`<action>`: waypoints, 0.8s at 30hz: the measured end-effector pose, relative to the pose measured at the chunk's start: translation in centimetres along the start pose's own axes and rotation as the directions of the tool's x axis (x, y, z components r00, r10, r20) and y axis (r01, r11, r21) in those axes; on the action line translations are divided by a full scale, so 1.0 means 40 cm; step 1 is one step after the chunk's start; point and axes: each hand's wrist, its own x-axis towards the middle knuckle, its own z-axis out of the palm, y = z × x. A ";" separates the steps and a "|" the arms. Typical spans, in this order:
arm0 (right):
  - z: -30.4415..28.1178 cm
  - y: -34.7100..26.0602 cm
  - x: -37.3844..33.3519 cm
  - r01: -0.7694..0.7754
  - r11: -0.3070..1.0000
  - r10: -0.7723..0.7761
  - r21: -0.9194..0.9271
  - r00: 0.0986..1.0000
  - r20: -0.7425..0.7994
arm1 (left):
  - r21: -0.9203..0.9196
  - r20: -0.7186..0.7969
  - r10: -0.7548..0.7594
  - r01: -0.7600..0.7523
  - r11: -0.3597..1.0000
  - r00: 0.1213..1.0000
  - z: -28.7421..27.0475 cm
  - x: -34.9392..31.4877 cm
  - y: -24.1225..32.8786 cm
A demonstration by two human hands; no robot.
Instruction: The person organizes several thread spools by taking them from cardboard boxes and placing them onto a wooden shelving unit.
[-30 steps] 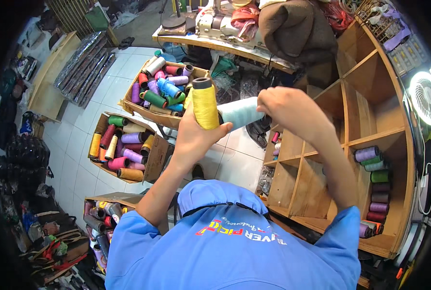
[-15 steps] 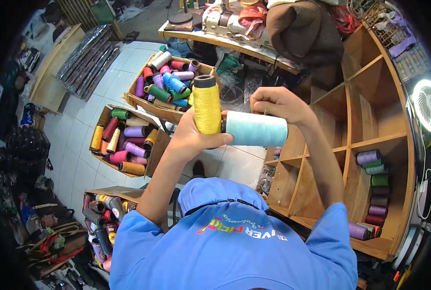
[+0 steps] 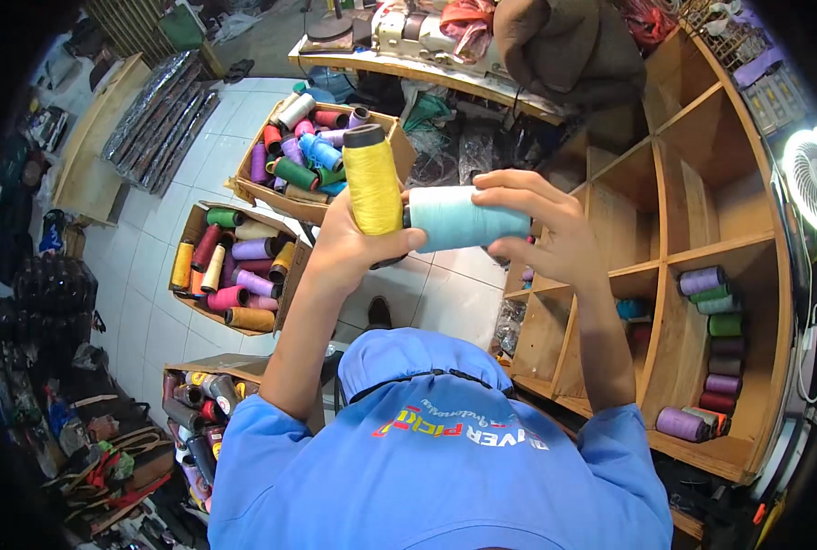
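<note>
My left hand is closed around an upright, slightly tilted yellow thread cone with a dark top rim. Its thumb also presses the near end of a light blue thread spool, which lies sideways against the yellow one. Over the other end of the blue spool, my right hand has its fingers on top and its thumb below, gripping it. Both spools are held up in front of my chest, above the white tiled floor.
Cardboard boxes of mixed thread spools stand on the left: a far one, a middle one and a near one. On the right, a wooden compartment shelf holds several spools. A sewing table stands ahead.
My right hand has gone from a pinch above the blue spool to fingers spread around its right end. Both spools have shifted slightly left, and the yellow one tilts more.
</note>
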 end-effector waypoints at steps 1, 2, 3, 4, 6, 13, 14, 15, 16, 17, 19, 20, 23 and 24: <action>0.008 0.001 -0.006 -0.006 1.000 0.006 -0.003 1.000 -0.004 | 0.013 -0.021 0.010 -0.009 1.000 1.000 0.002 0.001 -0.003; 0.015 0.007 -0.011 -0.062 0.998 0.062 0.010 0.998 -0.014 | -0.005 -0.013 0.001 -0.001 1.000 1.000 0.008 -0.002 0.000; 0.020 0.011 -0.014 -0.117 0.993 0.118 0.024 0.993 -0.023 | -0.005 -0.012 -0.001 0.001 1.000 1.000 0.011 -0.002 -0.002; 0.023 0.014 -0.015 -0.119 0.993 0.119 0.026 0.993 -0.022 | 0.002 -0.023 0.006 -0.006 1.000 1.000 0.013 -0.001 -0.004; 0.027 0.021 -0.016 -0.149 0.988 0.150 0.025 0.988 -0.026 | 0.022 -0.040 0.011 -0.010 1.000 0.999 0.014 -0.002 -0.007; 0.030 0.025 -0.014 -0.264 0.965 0.259 0.012 0.955 0.144 | 0.044 -0.036 0.013 -0.011 0.999 0.999 0.003 -0.017 -0.019; 0.031 0.029 -0.014 -0.277 0.961 0.268 0.027 0.947 0.176 | 0.044 -0.028 0.009 -0.008 0.999 1.000 0.000 -0.018 -0.022; 0.032 0.031 -0.015 -0.290 0.956 0.276 0.041 0.939 0.208 | 0.043 -0.020 0.006 -0.005 0.999 1.000 -0.002 -0.019 -0.024; 0.031 0.031 -0.015 -0.290 0.956 0.276 0.042 0.938 0.208 | 0.044 -0.021 0.006 -0.005 0.999 1.000 -0.002 -0.022 -0.023; 0.032 0.032 -0.017 -0.333 0.942 0.313 0.032 0.912 0.263 | 0.051 -0.021 -0.018 0.019 0.999 1.000 -0.003 -0.027 -0.023; 0.040 0.037 -0.024 -0.375 0.927 0.349 0.022 0.881 0.319 | 0.058 -0.024 -0.042 0.044 0.997 0.999 -0.004 -0.033 -0.024; 0.048 0.041 -0.032 -0.362 0.923 0.327 0.133 0.917 0.228 | 0.076 -0.031 -0.039 0.041 0.996 0.999 -0.003 -0.034 -0.023; 0.067 0.033 -0.060 -0.351 0.864 0.354 0.360 0.933 0.061 | 0.068 -0.039 -0.032 0.035 0.997 0.999 -0.006 -0.036 -0.027; 0.071 0.028 -0.066 -0.351 0.807 0.401 0.475 0.916 -0.005 | 0.044 -0.042 -0.029 0.030 0.999 0.999 -0.006 -0.035 -0.030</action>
